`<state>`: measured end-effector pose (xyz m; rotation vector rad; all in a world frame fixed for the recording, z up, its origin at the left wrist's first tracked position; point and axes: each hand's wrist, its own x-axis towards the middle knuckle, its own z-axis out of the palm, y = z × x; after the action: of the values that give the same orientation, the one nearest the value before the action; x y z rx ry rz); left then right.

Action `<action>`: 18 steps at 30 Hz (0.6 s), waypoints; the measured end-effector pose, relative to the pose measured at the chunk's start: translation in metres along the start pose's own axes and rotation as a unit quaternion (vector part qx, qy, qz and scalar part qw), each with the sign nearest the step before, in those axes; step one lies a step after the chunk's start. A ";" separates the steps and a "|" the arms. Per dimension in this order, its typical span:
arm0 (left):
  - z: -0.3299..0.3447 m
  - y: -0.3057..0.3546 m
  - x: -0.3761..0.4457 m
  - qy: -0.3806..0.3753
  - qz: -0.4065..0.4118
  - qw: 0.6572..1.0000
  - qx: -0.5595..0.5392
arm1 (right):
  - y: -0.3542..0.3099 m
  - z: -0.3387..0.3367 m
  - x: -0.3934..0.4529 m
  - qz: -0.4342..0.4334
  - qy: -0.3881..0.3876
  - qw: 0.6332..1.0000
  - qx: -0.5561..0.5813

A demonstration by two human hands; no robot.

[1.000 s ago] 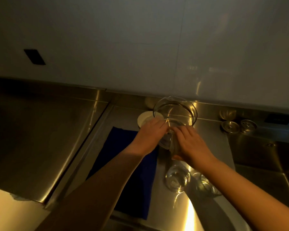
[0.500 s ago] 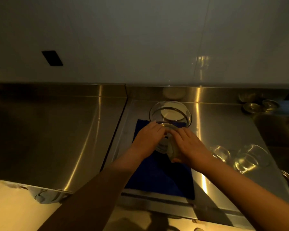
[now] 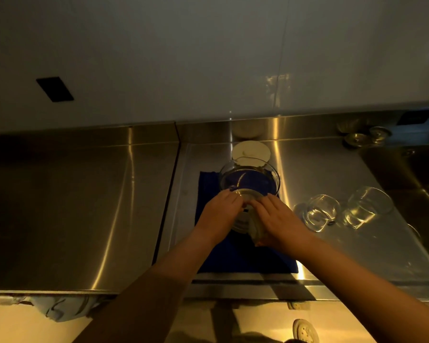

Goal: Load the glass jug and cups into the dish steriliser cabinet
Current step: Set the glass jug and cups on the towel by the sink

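A clear glass jug (image 3: 249, 178) is tipped with its wide mouth facing away from me, above a blue cloth (image 3: 243, 256) on the steel counter. My left hand (image 3: 221, 214) grips its left side and my right hand (image 3: 278, 219) grips its right side near the handle. Two clear glass cups lie on their sides to the right: one cup (image 3: 320, 211) close to my right hand, another cup (image 3: 367, 206) further right. The steriliser cabinet is not in view.
A white round lid (image 3: 250, 151) lies behind the jug by the backsplash. Small metal dishes (image 3: 357, 138) sit at the back right. A sink basin (image 3: 411, 194) drops away at the right. A steel worktop (image 3: 72, 206) stretches left. A floor drain (image 3: 305, 331) shows below.
My view has tilted down and shifted, so the counter front edge and floor now show. Both hands still hold the jug, which has come slightly nearer over the blue cloth.
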<state>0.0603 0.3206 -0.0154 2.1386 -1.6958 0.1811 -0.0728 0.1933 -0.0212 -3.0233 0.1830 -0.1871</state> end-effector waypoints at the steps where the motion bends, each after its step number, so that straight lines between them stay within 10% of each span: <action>1: 0.000 0.000 -0.001 0.004 0.001 1.000 -0.004 | -0.002 0.001 -0.001 0.004 0.007 1.000 -0.001; 18: -0.004 0.014 0.032 0.017 -0.087 0.983 -0.158 | 0.012 -0.042 0.001 0.049 0.019 0.998 0.020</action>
<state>0.0553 0.2907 0.0021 2.0162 -1.4009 -0.0958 -0.0786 0.1775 0.0194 -2.9637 0.3253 -0.2377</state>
